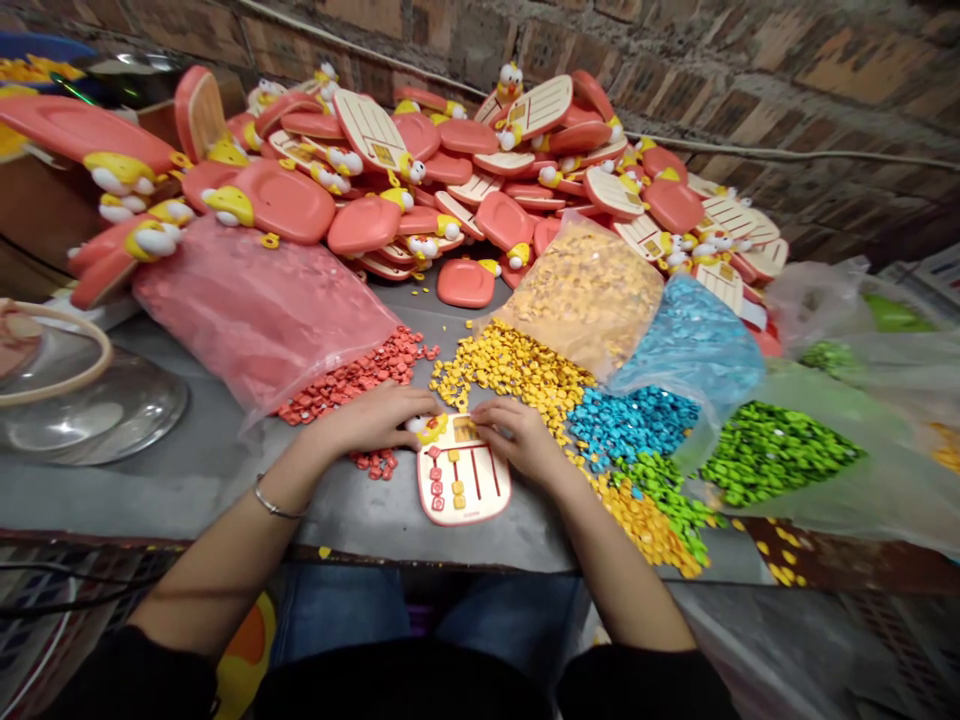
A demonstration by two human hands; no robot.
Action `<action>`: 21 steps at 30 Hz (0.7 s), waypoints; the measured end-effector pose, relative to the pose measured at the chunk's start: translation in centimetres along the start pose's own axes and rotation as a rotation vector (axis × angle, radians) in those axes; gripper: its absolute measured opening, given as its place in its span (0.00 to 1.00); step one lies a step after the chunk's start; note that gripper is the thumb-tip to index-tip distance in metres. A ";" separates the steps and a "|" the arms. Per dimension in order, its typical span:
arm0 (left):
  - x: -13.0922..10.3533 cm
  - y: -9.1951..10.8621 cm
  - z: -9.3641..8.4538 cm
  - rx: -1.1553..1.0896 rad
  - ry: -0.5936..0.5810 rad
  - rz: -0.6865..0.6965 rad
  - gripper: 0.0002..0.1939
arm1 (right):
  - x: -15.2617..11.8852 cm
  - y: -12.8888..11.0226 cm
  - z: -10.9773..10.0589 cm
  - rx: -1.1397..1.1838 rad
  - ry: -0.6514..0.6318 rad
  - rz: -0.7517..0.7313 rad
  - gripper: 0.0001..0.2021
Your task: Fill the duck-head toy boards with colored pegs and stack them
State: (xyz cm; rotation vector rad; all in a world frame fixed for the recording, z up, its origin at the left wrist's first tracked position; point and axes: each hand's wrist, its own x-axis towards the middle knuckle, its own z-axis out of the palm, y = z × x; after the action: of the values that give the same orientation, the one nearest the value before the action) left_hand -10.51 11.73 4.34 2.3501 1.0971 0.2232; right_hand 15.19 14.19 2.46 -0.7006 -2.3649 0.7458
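A cream toy board (pixel 474 505) with a red rim and a yellow bird's head lies in front of me on the grey table. Red beads (pixel 436 488) sit in its first slot and yellow beads (pixel 457 488) in its second; the two slots on the right hold none. My left hand (pixel 386 418) is closed around the bird's head at the board's top left corner. At the top right, my right hand (pixel 523 440) rests with its fingers bent and pressed together over the board's edge. Whatever those fingertips hold is hidden.
Behind is a heap of red bird boards (pixel 465 135) against a brick wall. Bags spill red beads (pixel 360 375), yellow beads (pixel 517 360), blue beads (pixel 630 425) and green beads (pixel 772 450). Orange-yellow pieces (pixel 645 520) lie at right, and a clear lid (pixel 97 400) at left.
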 end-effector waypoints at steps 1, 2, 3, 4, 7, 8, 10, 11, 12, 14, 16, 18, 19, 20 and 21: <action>0.0 0.0 0.0 0.001 0.005 -0.002 0.16 | 0.0 -0.3 0.4 0.016 -0.033 -0.033 0.06; 0.0 0.0 0.0 0.001 0.008 -0.003 0.15 | 0.0 -0.5 0.8 0.027 -0.077 -0.065 0.06; 0.0 0.0 0.0 0.001 0.009 -0.004 0.15 | 0.0 -0.8 1.2 0.041 -0.130 -0.093 0.06; 0.0 0.0 0.0 -0.001 0.010 -0.003 0.15 | 0.0 -1.0 1.3 0.062 -0.191 -0.113 0.06; 0.0 0.0 0.0 -0.011 0.010 0.005 0.15 | 0.0 -1.5 0.5 0.150 -0.334 -0.114 0.07; 0.0 0.0 0.0 -0.016 0.011 0.008 0.15 | 0.0 -1.4 0.0 0.159 -0.321 -0.082 0.07; 0.0 0.0 0.0 -0.020 0.012 0.010 0.16 | 0.1 -1.2 -1.0 0.131 -0.209 0.009 0.07; 0.0 0.0 0.0 -0.020 0.014 0.009 0.16 | 0.1 -1.1 -1.4 0.106 -0.143 0.049 0.07; 0.0 0.0 0.0 -0.019 0.014 0.006 0.16 | 0.2 -1.0 -1.7 0.084 -0.091 0.073 0.07; 0.0 0.0 0.0 -0.019 0.010 -0.004 0.17 | 0.2 -0.9 -1.6 0.071 -0.072 0.056 0.07; 0.0 0.0 0.0 -0.019 0.005 -0.014 0.17 | 0.3 -1.0 -1.1 0.090 -0.154 -0.023 0.07; 0.0 0.1 0.0 -0.020 0.001 -0.015 0.16 | 0.3 -1.2 -0.4 0.118 -0.285 -0.110 0.06; 0.0 0.1 0.0 -0.020 -0.001 -0.013 0.16 | 0.3 -1.2 -0.1 0.124 -0.335 -0.132 0.06; 0.0 0.1 -0.1 -0.019 -0.001 -0.012 0.16 | 0.3 -1.2 0.0 0.120 -0.351 -0.133 0.06; 0.0 0.1 -0.1 -0.018 0.000 -0.011 0.16 | 0.2 -1.1 0.0 0.109 -0.330 -0.113 0.07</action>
State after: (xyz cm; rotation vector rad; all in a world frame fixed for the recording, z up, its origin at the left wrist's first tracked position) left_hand -10.42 11.72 4.48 2.3281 1.1031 0.2281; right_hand 14.69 13.55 3.26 -0.4191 -2.6072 0.9963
